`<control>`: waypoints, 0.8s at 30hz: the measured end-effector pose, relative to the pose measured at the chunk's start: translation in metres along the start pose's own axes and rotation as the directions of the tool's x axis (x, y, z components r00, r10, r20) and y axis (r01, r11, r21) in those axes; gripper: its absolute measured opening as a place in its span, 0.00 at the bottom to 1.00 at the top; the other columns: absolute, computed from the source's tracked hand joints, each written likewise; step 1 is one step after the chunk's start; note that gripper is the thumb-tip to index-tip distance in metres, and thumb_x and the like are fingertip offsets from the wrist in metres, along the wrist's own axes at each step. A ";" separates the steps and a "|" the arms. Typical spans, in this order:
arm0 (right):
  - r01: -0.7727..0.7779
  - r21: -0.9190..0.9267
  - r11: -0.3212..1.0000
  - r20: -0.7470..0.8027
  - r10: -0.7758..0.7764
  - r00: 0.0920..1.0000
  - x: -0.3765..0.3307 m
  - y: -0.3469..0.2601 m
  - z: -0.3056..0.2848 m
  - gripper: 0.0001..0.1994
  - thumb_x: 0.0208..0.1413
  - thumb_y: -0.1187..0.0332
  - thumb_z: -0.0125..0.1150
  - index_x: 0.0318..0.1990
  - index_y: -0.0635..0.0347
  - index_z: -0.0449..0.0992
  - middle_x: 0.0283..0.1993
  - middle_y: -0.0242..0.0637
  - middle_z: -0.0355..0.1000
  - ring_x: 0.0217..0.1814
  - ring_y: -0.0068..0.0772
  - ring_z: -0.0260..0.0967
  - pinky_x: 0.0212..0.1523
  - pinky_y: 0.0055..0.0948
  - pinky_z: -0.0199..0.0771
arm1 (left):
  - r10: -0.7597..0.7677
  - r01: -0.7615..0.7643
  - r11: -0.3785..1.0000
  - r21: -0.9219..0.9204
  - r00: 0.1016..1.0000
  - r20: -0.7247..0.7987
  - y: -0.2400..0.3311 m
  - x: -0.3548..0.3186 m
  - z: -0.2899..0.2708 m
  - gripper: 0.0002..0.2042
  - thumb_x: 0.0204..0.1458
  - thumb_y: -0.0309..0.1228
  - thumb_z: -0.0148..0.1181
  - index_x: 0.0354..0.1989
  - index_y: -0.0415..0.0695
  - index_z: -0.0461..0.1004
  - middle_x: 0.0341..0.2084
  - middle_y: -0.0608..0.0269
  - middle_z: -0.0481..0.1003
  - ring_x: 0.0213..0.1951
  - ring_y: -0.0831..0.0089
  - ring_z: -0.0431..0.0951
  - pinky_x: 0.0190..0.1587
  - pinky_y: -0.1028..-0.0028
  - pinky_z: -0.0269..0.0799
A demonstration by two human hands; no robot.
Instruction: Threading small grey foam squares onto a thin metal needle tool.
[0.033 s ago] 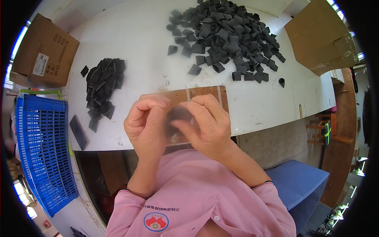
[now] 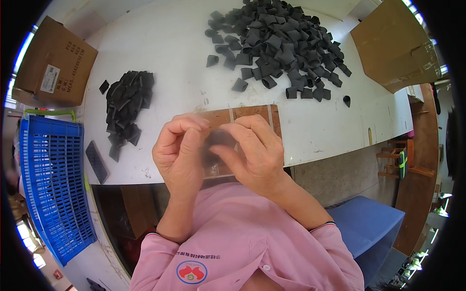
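Observation:
My left hand (image 2: pixel 178 153) and my right hand (image 2: pixel 260 154) are held close together over a brown wooden board (image 2: pixel 216 116). Between them is a small dark piece (image 2: pixel 221 139), blurred, that looks like one of the black fabric sleeves on the table. The right thumb and fingers close around this sleeve from its right side. On the left, thumb and forefinger are pinched together at its near edge; their contact with it is partly smeared. Beyond the board lies a big heap of short black sleeves (image 2: pixel 279 46), many with open ends. Flatter black pieces form a smaller pile (image 2: pixel 128 99) at the left.
Cardboard boxes stand at the far left (image 2: pixel 56 68) and far right (image 2: pixel 395 46) of the white table (image 2: pixel 179 63). A dark phone-like slab (image 2: pixel 96 162) lies near the left edge, beside a blue plastic crate (image 2: pixel 53 179). A blue stool-like block (image 2: pixel 369 223) is at my right.

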State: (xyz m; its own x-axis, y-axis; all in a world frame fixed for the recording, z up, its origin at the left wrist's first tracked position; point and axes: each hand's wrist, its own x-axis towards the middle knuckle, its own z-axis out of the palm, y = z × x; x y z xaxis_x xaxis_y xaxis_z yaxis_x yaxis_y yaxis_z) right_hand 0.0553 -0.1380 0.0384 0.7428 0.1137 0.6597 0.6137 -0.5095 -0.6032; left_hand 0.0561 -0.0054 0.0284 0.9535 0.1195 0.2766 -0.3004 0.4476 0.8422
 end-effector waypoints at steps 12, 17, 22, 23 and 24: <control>-0.050 0.060 0.997 -0.017 0.051 0.999 0.007 -0.004 -0.002 0.10 0.35 0.80 0.64 0.30 0.66 0.73 0.26 0.37 0.66 0.21 0.28 0.62 0.18 0.21 0.62 | -0.227 0.217 0.896 -0.387 0.974 0.021 0.000 0.002 -0.004 0.05 0.53 0.28 0.51 0.34 0.40 0.66 0.34 0.61 0.65 0.41 0.69 0.65 0.43 0.73 0.63; 0.036 0.032 0.999 -0.022 -0.035 0.999 0.003 0.006 0.000 0.10 0.33 0.80 0.63 0.27 0.65 0.72 0.25 0.36 0.64 0.22 0.32 0.61 0.20 0.25 0.61 | -0.287 0.252 0.878 -0.407 0.958 -0.024 -0.002 -0.009 -0.004 0.04 0.53 0.28 0.50 0.33 0.40 0.66 0.33 0.61 0.65 0.40 0.70 0.65 0.43 0.73 0.63; 0.041 0.072 0.997 -0.058 -0.037 0.998 -0.010 0.011 0.003 0.10 0.32 0.80 0.62 0.26 0.64 0.70 0.24 0.35 0.62 0.23 0.35 0.59 0.20 0.28 0.59 | -0.199 0.192 0.975 -0.115 0.978 -0.055 -0.005 -0.016 -0.003 0.05 0.52 0.27 0.51 0.31 0.38 0.67 0.31 0.60 0.68 0.38 0.72 0.65 0.43 0.74 0.61; 0.049 0.035 0.998 -0.045 -0.048 0.998 -0.009 0.011 0.005 0.09 0.33 0.79 0.61 0.26 0.64 0.70 0.24 0.35 0.62 0.23 0.35 0.59 0.20 0.28 0.59 | -0.202 0.195 0.974 -0.115 0.978 -0.055 -0.006 -0.015 -0.004 0.05 0.52 0.27 0.51 0.31 0.38 0.67 0.31 0.60 0.68 0.38 0.72 0.65 0.43 0.74 0.61; 0.057 -0.001 0.998 -0.032 -0.057 0.998 -0.008 0.011 0.005 0.08 0.34 0.78 0.61 0.25 0.63 0.70 0.23 0.35 0.62 0.22 0.35 0.59 0.20 0.28 0.59 | -0.177 0.174 0.983 -0.059 0.983 -0.043 -0.007 -0.014 -0.005 0.05 0.52 0.27 0.52 0.31 0.38 0.67 0.31 0.60 0.68 0.37 0.73 0.65 0.43 0.74 0.62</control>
State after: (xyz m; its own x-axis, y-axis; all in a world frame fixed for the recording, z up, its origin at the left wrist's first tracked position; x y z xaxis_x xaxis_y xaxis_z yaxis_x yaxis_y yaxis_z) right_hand 0.0576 -0.1400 0.0237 0.6979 0.1148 0.7069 0.6543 -0.5035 -0.5642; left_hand 0.0454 -0.0056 0.0159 0.9917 0.0764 0.1032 -0.1278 0.5128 0.8490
